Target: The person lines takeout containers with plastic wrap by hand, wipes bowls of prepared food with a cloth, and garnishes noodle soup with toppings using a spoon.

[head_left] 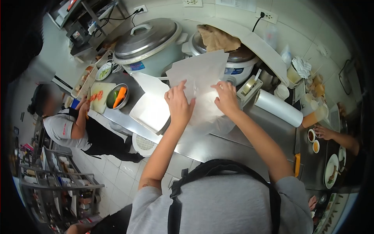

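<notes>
A thin white sheet (pixel 200 70), like wrapping paper, stands up over the counter in front of me, creased near the middle. My left hand (pixel 180 103) is at its left side, fingers bent but apart, touching the sheet. On the right side, my right hand (pixel 226 99) has its fingertips against the sheet, also spread. Below the hands, translucent film (pixel 214 125) hangs over the counter edge. Just left of my left hand sits an open white takeaway box (pixel 150 111) with its lid raised.
A large lidded rice cooker (pixel 150 43) and another with a brown cloth (pixel 219 38) stand behind. To the right lie a film roll (pixel 278 108) and a yellow-handled knife (pixel 297 164). A co-worker (pixel 72 126) cuts at a board (pixel 102 97) beside a vegetable bowl (pixel 124 102). Another person's hand (pixel 324 132) is near sauce cups.
</notes>
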